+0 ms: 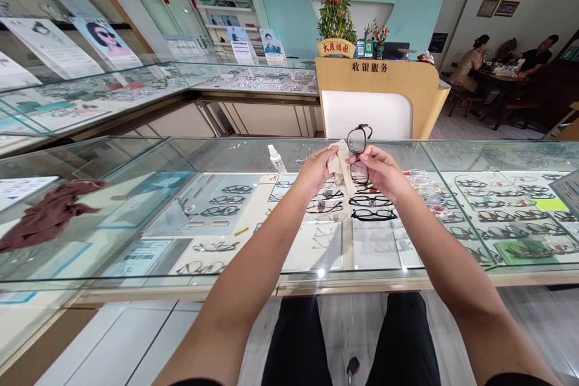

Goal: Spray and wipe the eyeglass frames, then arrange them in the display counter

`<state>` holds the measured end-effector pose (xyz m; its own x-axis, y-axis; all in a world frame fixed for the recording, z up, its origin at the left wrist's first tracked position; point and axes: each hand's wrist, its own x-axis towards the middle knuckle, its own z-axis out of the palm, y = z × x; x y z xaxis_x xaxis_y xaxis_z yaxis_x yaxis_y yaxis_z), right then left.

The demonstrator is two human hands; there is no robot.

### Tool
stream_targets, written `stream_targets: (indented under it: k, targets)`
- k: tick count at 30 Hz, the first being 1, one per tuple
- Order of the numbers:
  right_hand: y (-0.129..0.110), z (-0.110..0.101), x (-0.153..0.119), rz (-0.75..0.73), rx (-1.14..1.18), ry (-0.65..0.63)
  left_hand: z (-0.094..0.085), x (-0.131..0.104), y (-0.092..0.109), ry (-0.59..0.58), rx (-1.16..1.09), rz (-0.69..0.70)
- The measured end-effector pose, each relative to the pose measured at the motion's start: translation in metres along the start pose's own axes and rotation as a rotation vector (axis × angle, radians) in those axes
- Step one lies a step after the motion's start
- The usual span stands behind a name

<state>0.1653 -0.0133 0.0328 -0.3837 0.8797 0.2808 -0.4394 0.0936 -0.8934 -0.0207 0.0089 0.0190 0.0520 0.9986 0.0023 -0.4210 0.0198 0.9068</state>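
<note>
Above the glass counter, my right hand (383, 170) pinches a pair of dark-framed eyeglasses (357, 140) near the bridge. The glasses are turned on end, one lens above the other, with a temple arm sticking out at the top. Closed on a cream cleaning cloth (342, 169), my left hand (318, 167) is just left of the glasses. The cloth hangs down beside the lower lens; whether it touches the lens I cannot tell. A small white spray bottle (277, 160) stands on the glass to the left of my left hand.
Under the glass counter top (253, 151) lie several rows of spectacle frames (373, 215). A crumpled brown cloth (49, 211) rests on the left part. Beyond stand a wooden cashier desk (384, 78) with a plant (335, 9) and more display cases. Two people sit at a table far right.
</note>
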Motion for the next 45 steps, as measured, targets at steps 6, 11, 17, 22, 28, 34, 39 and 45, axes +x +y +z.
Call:
stream_targets:
  k: [6, 11, 17, 22, 28, 34, 39, 45]
  targets:
    - [-0.001, -0.005, 0.0, 0.009, -0.038, -0.019, -0.001, 0.0, 0.0, 0.036, 0.076, 0.006]
    - [0.004, 0.005, -0.002, 0.018, -0.1, -0.07, 0.003, -0.006, -0.004, 0.125, 0.309, 0.139]
    - [0.003, -0.002, 0.002, -0.012, -0.095, 0.014, -0.001, -0.004, -0.004, 0.105, 0.287, 0.17]
    - [-0.006, -0.015, 0.005, -0.018, -0.052, 0.076, -0.006, 0.006, -0.005, 0.067, 0.165, 0.098]
    - [-0.011, -0.015, 0.004, -0.029, -0.002, 0.096, -0.005, 0.004, -0.002, -0.084, 0.054, 0.023]
    - [-0.011, -0.018, 0.006, -0.018, 0.031, 0.117, -0.006, 0.001, 0.0, -0.147, -0.027, -0.074]
    - [-0.015, -0.021, 0.004, 0.014, 0.027, 0.072, -0.012, 0.005, 0.0, -0.165, -0.068, -0.136]
    - [-0.017, -0.017, -0.003, 0.069, -0.006, -0.083, -0.019, 0.01, -0.01, -0.21, 0.03, -0.272]
